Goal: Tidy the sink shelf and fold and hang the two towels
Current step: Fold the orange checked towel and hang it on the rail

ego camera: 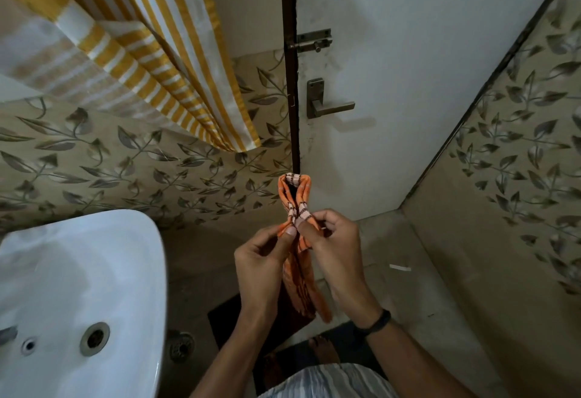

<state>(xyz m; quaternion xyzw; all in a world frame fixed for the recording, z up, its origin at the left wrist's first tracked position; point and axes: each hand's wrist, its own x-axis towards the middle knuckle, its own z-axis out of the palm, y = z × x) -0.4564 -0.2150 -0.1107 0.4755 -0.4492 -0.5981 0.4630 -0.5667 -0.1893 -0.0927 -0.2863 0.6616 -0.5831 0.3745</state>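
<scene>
I hold the orange towel point(297, 209) with both hands in front of the white door point(393, 83). My left hand point(264, 259) and right hand point(333, 246) pinch its folded upper part, fingers point(290, 231) closed narrowly on the cloth. The yellow striped towel point(176, 61) hangs upper left, above the white sink point(72, 272).

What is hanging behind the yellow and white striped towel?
Behind the yellow and white striped towel the leaf-patterned wall tiles show around its edges. Whatever rail or hook holds it is covered or out of frame.
</scene>
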